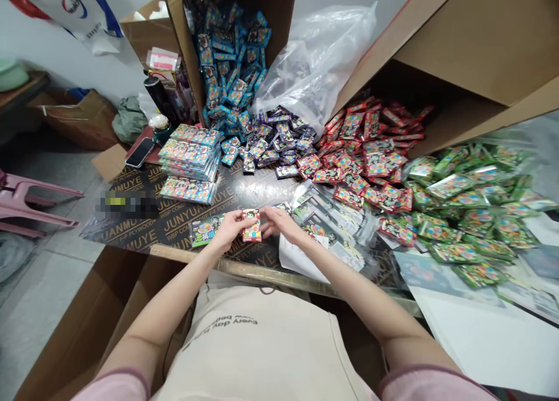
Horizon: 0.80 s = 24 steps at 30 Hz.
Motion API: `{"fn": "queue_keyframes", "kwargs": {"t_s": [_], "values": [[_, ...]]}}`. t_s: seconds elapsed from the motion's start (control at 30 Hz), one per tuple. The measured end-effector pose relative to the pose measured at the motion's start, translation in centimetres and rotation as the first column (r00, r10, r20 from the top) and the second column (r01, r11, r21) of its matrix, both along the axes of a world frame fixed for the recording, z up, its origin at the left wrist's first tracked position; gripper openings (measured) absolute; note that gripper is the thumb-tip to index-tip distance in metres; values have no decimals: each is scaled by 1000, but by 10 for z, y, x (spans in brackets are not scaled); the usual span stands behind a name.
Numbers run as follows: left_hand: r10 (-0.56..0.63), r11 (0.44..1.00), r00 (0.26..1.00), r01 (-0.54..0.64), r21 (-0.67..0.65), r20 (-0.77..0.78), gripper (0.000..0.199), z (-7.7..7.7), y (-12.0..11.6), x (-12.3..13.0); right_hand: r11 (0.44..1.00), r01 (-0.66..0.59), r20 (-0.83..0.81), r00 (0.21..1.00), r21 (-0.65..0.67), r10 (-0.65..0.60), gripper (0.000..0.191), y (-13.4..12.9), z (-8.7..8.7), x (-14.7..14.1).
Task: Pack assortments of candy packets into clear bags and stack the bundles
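Observation:
A small red foil packet [252,225] with a colourful print stands upright between my left hand [229,229] and my right hand [282,223], and the fingers of both hands press its sides. A green printed packet [206,230] lies under the heel of my left hand on the dark plywood tabletop [174,226]. Near my right hand is a loose heap of silver-backed packets [327,212]. Farther off lie heaps of red packets [367,162], green packets [463,203], purple packets [271,145] and blue packets [229,57], the blue ones inside a cardboard box [279,17].
Stacks of shrink-wrapped packets [190,162] stand at the table's far left. A phone [140,152], a black tumbler [159,101] and a clear plastic bag [318,57] lie beyond. A large cardboard box [463,57] leans at the right; another box [82,325] sits below the near edge.

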<state>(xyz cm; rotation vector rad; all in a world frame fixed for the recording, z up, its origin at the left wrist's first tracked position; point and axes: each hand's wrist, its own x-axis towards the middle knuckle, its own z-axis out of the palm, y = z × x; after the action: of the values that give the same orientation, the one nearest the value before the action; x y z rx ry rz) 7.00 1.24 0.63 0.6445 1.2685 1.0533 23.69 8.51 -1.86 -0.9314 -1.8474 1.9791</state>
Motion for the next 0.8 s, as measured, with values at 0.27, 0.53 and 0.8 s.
{"fn": "queue_keyframes", "kwargs": {"t_s": [0.27, 0.53, 0.8], "values": [[-33, 992, 941, 72, 104, -338, 52, -17, -4, -22, 603, 63, -67, 998, 795, -17, 69, -10, 8, 6], [-52, 866, 174, 499, 42, -983, 106, -44, -20, -68, 566, 52, 81, 975, 823, -207, 70, -1, -18, 12], [-42, 797, 386, 569, 202, -922, 116, -28, -21, -62, 737, -48, -36, 995, 674, 97, 78, -5, -5, 16]]}}
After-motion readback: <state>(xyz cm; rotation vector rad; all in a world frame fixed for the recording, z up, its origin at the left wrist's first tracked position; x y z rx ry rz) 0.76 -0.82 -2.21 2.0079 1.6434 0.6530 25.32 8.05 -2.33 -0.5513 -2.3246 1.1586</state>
